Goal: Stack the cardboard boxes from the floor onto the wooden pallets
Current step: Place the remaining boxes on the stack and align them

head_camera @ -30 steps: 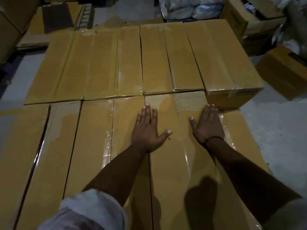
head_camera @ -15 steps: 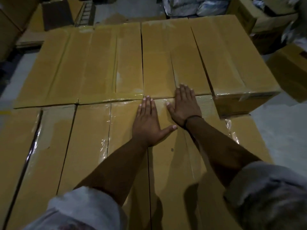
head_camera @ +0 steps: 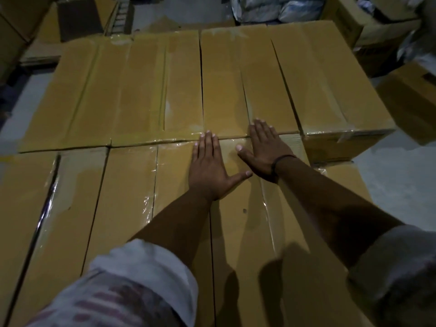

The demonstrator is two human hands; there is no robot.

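Pressing flat on near cardboard box (head_camera: 238, 232): both hands (head_camera: 208, 168).

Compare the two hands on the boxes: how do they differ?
The left hand points straight ahead, fingertips at the seam; the right hand slants left, fingers crossing onto the far box. The right wrist wears a dark band; the left wrist is bare. Both lie flat, fingers straight, on cardboard.

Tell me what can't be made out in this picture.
Head view only:
Whatever the boxes stand on: covered by the boxes themselves.
Palms of the left hand and right hand: pressed flat on the box tops.
Near ends of the front boxes: cut off by the bottom edge, partly behind the sleeves.
Bundles at the top: dim, cut by the edge.
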